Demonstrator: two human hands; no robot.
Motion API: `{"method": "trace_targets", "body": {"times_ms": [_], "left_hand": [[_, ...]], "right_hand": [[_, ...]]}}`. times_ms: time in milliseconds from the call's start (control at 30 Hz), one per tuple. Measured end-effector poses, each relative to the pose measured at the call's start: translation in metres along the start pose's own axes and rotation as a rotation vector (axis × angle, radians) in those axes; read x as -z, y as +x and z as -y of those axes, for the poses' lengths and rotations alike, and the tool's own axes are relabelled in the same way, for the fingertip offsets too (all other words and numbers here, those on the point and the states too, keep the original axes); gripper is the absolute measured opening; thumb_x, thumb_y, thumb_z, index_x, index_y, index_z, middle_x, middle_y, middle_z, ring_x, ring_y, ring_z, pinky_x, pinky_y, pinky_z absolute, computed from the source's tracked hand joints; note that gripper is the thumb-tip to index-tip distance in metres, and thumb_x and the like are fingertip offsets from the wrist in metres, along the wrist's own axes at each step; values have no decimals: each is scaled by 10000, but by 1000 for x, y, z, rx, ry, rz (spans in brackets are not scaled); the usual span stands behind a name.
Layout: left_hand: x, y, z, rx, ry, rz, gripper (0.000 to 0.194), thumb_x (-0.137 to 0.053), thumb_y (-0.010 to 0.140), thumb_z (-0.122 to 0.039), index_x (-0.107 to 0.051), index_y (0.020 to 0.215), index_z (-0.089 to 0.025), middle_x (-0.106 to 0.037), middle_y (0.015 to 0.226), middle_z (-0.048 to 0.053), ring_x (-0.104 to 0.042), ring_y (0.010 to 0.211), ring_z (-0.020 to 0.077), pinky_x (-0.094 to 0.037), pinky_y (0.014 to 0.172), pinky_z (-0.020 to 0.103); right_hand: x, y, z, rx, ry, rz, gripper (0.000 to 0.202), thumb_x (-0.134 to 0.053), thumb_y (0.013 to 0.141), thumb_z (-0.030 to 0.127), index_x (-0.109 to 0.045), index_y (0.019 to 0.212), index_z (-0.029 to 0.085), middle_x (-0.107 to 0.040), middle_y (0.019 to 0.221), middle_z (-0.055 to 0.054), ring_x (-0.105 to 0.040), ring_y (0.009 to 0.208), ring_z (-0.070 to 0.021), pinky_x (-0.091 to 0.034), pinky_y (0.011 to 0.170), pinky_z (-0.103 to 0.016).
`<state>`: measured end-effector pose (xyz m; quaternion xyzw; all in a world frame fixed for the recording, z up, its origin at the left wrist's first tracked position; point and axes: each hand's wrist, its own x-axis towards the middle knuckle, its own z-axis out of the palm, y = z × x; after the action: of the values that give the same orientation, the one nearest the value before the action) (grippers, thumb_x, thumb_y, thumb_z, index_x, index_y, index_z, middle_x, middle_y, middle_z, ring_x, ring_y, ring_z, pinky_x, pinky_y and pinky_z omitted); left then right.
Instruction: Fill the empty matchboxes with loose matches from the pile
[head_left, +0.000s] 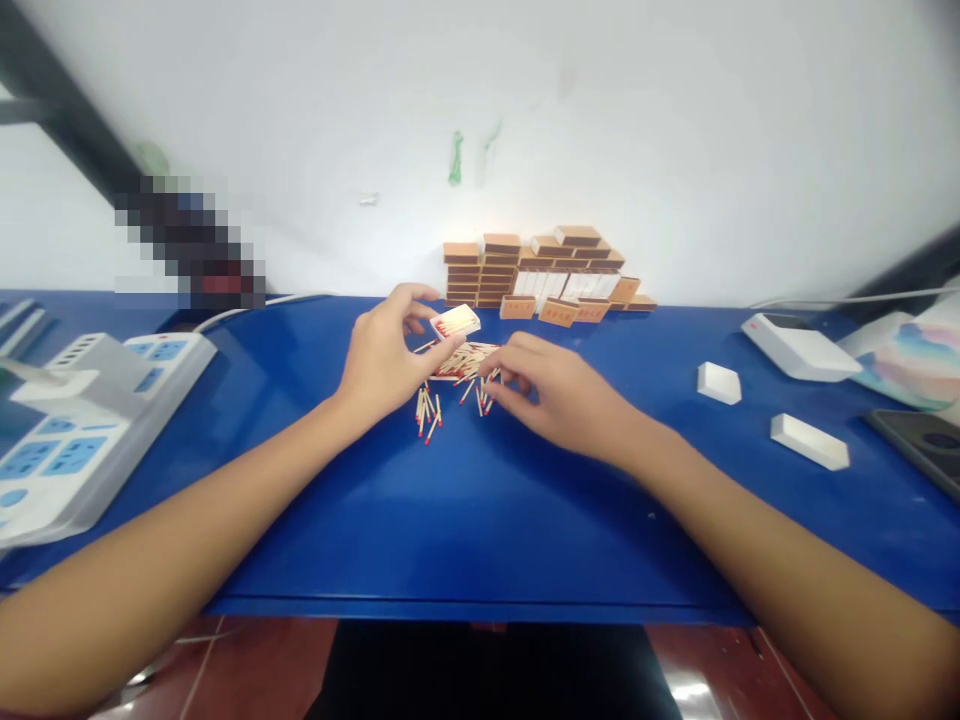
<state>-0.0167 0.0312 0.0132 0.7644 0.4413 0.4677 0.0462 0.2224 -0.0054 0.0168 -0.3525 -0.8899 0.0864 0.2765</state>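
Note:
Between the thumb and fingers of my left hand (390,350) is a small white matchbox tray (456,322), tilted so that the red-tipped matches inside show. Below it a loose pile of matches (465,362) lies on the blue table, with several strays (428,412) on the near left side. My right hand (551,390) is at the pile's right edge, its thumb and fingers closed on a few matches (484,398) with red heads pointing down. The fingers partly cover these matches and the pile's right end.
Stacked matchboxes (480,272) stand against the wall, some boxes lying in front. On the right are two white blocks (720,383), a white device (802,348) and a dark phone (919,445). A large power strip (97,430) occupies the left; the blue table's (465,550) edge is nearest me.

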Motion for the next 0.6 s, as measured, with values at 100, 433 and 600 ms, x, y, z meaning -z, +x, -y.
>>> {"method": "trace_targets", "body": {"times_ms": [100,433,600], "left_hand": [[1,2,7,2,15,-9,457,-853,834,-300,-632,1221,-202,-804,1005,23,-717,840,175,-572,828,336],[-3,4,26,74,35,0,461,-854,823,-298,-623,1212,-208,-794,998,26,-698,845,191,-555,823,347],[-3,2,22,37,11,30,461,-845,836,-287,-614,1227,-209,-792,1007,21,-693,851,192,-552,830,345]], "right_hand": [[-16,4,13,80,12,27,222,-530,1038,169,-679,1200,204,-636,1111,-105,-605,928,-218,-501,822,-363],[-31,46,21,249,-38,308,196,-541,1061,186,-719,1145,185,-625,1152,-140,-553,1097,-270,-484,967,-435],[-15,41,23,82,74,368,50,-682,994,211,-668,951,189,-650,1050,-100,-574,1014,-250,-473,899,-390]]}}
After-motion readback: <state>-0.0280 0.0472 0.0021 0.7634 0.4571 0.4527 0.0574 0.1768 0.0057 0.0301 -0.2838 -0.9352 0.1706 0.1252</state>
